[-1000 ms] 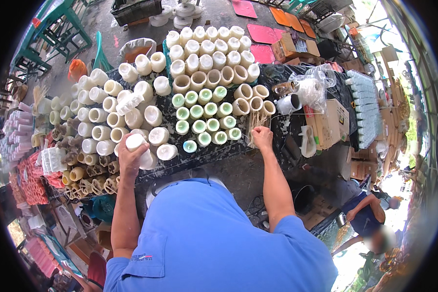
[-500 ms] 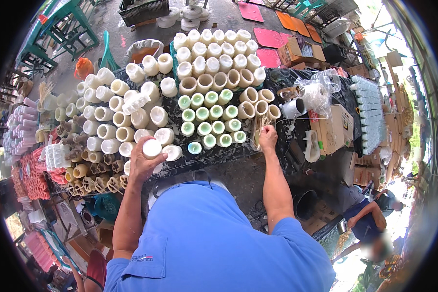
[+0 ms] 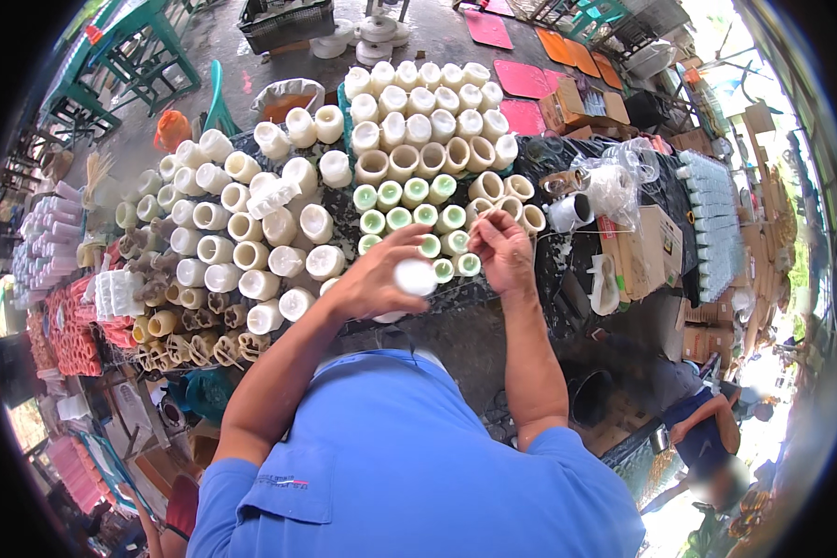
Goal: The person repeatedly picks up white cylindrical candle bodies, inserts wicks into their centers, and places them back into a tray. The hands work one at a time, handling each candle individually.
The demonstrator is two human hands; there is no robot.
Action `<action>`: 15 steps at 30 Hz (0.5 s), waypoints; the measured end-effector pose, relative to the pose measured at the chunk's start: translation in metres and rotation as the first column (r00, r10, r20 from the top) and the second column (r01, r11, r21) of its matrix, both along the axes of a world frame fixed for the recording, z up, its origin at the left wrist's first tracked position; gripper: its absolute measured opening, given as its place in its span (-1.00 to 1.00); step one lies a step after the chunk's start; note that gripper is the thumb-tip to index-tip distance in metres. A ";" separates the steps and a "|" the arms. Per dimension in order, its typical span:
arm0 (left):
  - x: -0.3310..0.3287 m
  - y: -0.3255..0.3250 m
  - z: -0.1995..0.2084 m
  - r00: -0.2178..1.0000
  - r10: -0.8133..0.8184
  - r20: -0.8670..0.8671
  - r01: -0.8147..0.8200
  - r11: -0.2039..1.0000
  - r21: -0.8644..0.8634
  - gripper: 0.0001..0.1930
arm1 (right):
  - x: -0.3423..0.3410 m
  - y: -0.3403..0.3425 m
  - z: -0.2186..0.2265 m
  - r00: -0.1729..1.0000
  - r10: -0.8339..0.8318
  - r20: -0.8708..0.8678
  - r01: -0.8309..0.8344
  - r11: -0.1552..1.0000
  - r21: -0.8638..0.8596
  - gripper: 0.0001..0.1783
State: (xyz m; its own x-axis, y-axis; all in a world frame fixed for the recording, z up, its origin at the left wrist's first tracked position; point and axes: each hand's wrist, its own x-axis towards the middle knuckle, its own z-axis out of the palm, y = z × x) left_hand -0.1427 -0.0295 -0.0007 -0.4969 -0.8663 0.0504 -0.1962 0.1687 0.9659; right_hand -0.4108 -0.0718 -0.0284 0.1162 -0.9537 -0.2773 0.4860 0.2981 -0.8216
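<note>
A dark, patchy sheet covers the table [image 3: 551, 249], most of it crowded with wax pieces. Cream cups [image 3: 209, 216] fill the left, with lavender cylinders [image 3: 51, 232] and coral pieces [image 3: 65, 327] farther left. White candles [image 3: 418, 99] stand in rows at the far middle, and green candles [image 3: 417, 192] sit nearer. To the right are a clear plastic bag [image 3: 614, 186], cardboard [image 3: 646, 246] and rows of pale containers [image 3: 711, 223].

Beyond the table, the grey floor [image 3: 432, 46] carries a black crate [image 3: 286, 23], green stools [image 3: 149, 65] at left, and pink mats [image 3: 521, 79] and orange mats [image 3: 567, 48] at right. At near right, 1 other person [image 3: 702, 437] is beside a metal cup [image 3: 658, 440].

The candle [image 3: 415, 277] is in the left hand [image 3: 381, 272], above the table's near edge and in front of the green candles. Its round white end faces up toward the head camera, so its long axis looks roughly upright, strongly foreshortened; which end this is, I cannot tell. The left hand is curved fairly wide around it, thumb on the near side. The right hand [image 3: 504, 249], just beside the tan cups [image 3: 486, 186], has its fingertips drawn narrow; whether they hold anything, I cannot tell.

Small print shows on the pocket of the blue shirt [image 3: 428, 446], and dark marks on the cardboard.
</note>
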 end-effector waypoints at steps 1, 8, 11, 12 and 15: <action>-0.009 -0.008 0.001 1.000 -0.028 -0.012 0.028 1.000 -0.003 -0.42 | 0.016 0.003 0.007 0.998 0.052 -0.025 -0.053 0.999 -0.010 -0.95; -0.006 -0.017 -0.006 0.989 0.150 -0.005 -0.148 0.978 0.147 -0.46 | -0.002 -0.002 -0.042 0.976 -0.179 -0.120 0.178 0.984 -0.022 -0.93; 0.018 -0.010 -0.008 0.985 0.172 0.001 -0.166 0.952 0.256 -0.54 | -0.057 -0.012 -0.093 0.679 -0.134 -0.722 0.162 0.986 -0.030 -0.86; 0.024 -0.007 -0.008 0.985 0.170 0.024 -0.169 0.936 0.308 -0.55 | -0.070 -0.014 -0.106 0.427 -0.101 -0.899 0.188 0.982 -0.021 -0.83; 0.041 0.000 -0.004 0.985 0.170 0.026 -0.169 0.933 0.317 -0.56 | -0.094 -0.013 -0.107 -0.157 0.099 -0.983 -0.023 0.994 0.104 -0.65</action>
State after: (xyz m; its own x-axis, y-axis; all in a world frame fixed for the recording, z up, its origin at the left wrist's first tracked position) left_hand -0.1020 -0.0294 -0.0049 -0.3415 -0.9087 -0.2400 -0.1930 -0.1822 0.9641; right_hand -0.5052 -0.0847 -0.1355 -0.2703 -0.9475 -0.1707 -0.8943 0.3127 -0.3200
